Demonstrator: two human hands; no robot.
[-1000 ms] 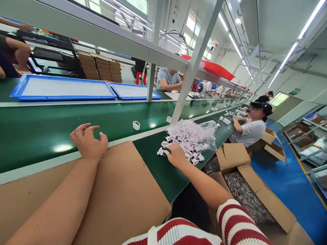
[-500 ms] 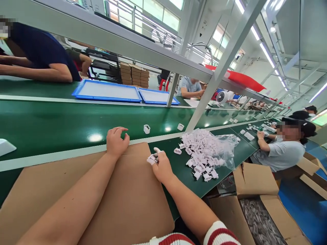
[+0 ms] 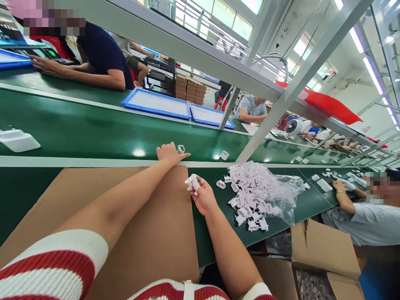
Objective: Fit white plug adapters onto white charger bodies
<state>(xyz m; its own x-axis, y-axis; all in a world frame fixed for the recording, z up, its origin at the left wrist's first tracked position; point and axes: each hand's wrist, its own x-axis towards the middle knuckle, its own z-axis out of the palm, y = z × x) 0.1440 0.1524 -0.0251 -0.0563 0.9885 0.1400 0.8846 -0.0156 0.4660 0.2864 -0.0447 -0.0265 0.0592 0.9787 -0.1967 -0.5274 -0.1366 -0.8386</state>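
My left hand (image 3: 169, 153) is stretched over the near edge of the green belt, thumb out to the right and fingers apart. Right beside it, just behind the thumb, stands a small white plastic housing (image 3: 181, 149) with an opening in it; whether they touch I cannot tell. My right hand (image 3: 204, 197) pinches a small white plastic plug part (image 3: 191, 181) above the right edge of the cardboard sheet (image 3: 150, 225). White coverings sit on some of its fingertips. To its right lies a pile of similar white plug parts (image 3: 250, 187), partly in a clear plastic bag (image 3: 286, 196).
Another white housing (image 3: 224, 155) and a larger white piece (image 3: 19, 140) sit on the belt (image 3: 93, 125). A slanted metal post (image 3: 265, 125) rises behind the pile. Blue-rimmed trays (image 3: 156, 104) lie across the belt. Co-workers sit opposite and at right, near open cardboard boxes (image 3: 325, 250).
My left hand has reached forward and right, up to the white housing on the belt. My right hand keeps the plug part and has turned it. The view has swung left.
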